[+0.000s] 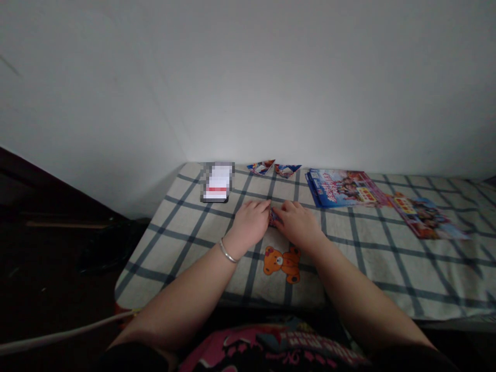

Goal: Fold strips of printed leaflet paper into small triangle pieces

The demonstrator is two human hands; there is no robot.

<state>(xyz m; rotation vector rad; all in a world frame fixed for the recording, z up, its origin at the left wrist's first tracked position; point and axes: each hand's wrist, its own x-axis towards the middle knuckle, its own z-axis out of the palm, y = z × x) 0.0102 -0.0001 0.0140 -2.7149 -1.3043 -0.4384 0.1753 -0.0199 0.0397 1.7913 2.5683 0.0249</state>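
Between my two hands, on the checked tablecloth, is a small piece of folded printed paper (275, 217), mostly covered by my fingers. My left hand (251, 221), with a silver bangle at the wrist, presses on its left side, fingers bent together. From the right, my right hand (299, 223) grips the same paper with thumb and fingers. Beyond the hands, near the wall, lie two folded paper shapes (261, 167) with pointed ends, printed in blue and red. How the paper in my hands is folded cannot be made out.
A phone (218, 182) with a lit, blurred screen lies at the back left. Stacked printed leaflets (343, 188) lie to the right, with another leaflet (428, 216) beyond. An orange bear print (282, 263) marks the tablecloth (186, 263). The wall (271, 82) borders the table's back.
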